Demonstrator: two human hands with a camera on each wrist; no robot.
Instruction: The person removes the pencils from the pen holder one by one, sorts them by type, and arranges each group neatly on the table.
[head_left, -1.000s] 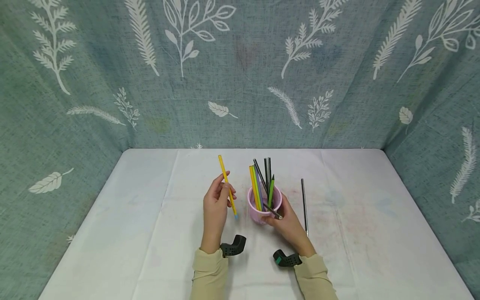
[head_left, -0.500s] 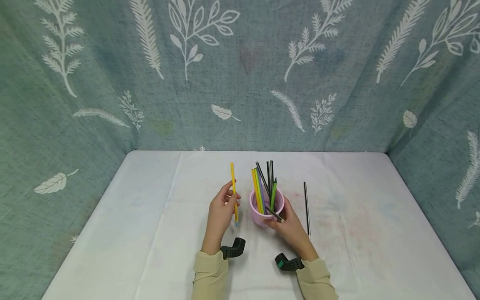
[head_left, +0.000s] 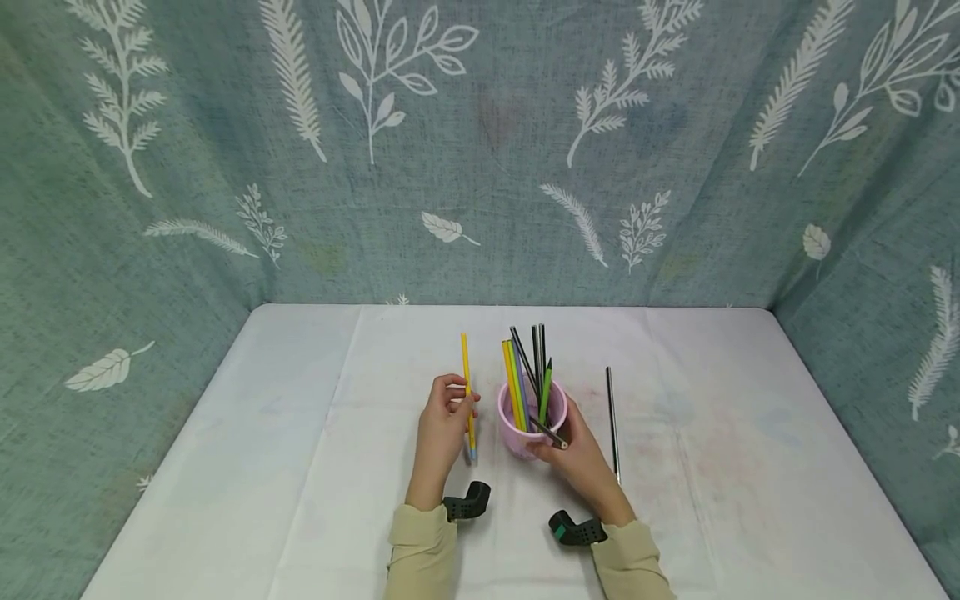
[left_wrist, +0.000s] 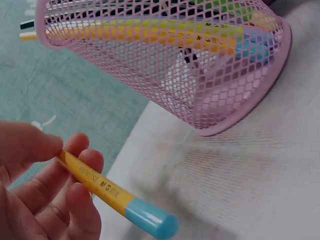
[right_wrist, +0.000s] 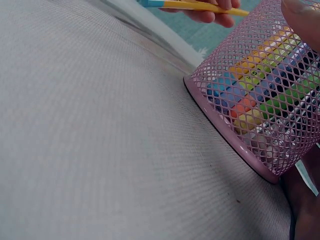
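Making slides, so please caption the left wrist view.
Left hand pinches a yellow pencil near a pink mesh cup.

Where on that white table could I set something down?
Bare: white cloth between the left hand and the left edge, and from the loose dark pencil to the right edge. Crowded: the middle, with the right hand, yellow pencil and pink cup.

Soft, even light over white table point(head_left: 750, 517); faint, diffuse shadows; dimmer wrist views; glint on pencil point(left_wrist: 112, 194)
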